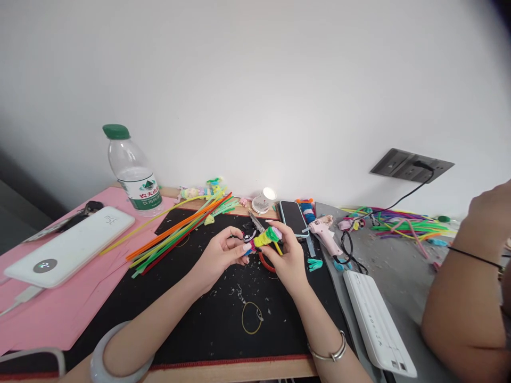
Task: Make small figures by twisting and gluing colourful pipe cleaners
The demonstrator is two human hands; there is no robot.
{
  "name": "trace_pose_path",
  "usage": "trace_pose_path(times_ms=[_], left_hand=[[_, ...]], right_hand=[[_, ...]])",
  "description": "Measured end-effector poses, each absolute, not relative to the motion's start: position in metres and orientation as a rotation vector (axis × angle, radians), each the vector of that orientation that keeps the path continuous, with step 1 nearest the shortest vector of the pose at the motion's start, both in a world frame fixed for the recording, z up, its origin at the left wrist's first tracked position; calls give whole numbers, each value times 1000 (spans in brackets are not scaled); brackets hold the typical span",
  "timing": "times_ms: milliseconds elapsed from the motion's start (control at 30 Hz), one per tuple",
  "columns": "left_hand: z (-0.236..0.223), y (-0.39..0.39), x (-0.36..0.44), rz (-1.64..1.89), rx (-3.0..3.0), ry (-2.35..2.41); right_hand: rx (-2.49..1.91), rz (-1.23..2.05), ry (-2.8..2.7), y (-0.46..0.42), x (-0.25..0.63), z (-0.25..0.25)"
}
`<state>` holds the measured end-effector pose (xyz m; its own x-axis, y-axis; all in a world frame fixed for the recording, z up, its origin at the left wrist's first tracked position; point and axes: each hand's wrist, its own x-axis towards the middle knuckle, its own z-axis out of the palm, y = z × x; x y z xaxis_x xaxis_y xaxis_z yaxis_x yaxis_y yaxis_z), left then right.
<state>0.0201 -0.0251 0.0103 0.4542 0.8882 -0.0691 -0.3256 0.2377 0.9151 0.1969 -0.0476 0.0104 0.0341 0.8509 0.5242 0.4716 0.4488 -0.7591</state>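
Note:
Over the black mat [207, 319], my two hands hold a small colourful pipe cleaner roll [263, 239] with yellow, green, purple and pink bands. My right hand [288, 254] wraps round its right end with bent fingers. My left hand [223, 252] pinches its lower left end, where a dark purple strand shows. Scissors [255, 219] with a red handle lie behind and under my hands, partly hidden. A yellowish rubber band [251, 318] rests on the mat near me, among fluffy scraps.
Loose pipe cleaners [175, 234] lie at left, beside a water bottle [136, 173] and white power bank [67, 247] on pink paper [96, 282]. A phone [293, 217], pink glue gun [324, 234] and power strip [377, 322] stand right. A co-worker's arm [467, 298] is far right.

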Motion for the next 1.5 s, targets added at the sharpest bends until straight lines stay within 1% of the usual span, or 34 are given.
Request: trace_pose_path(times_ms=[233, 467, 800, 1100, 1500], left_hand=[[10, -26, 21, 992, 1318, 707], [7, -29, 21, 986, 1436, 795], [6, -30, 21, 1009, 1620, 893], [9, -30, 21, 1020, 1557, 928], [7, -27, 21, 970, 1605, 945]], right_hand=[[-1217, 456, -1640, -46, 200, 11], [-1244, 418, -1688, -44, 204, 12], [-1283, 454, -1694, -44, 203, 12], [-1158, 180, -1757, -46, 200, 20], [-1115, -9, -1960, -47, 200, 23]])
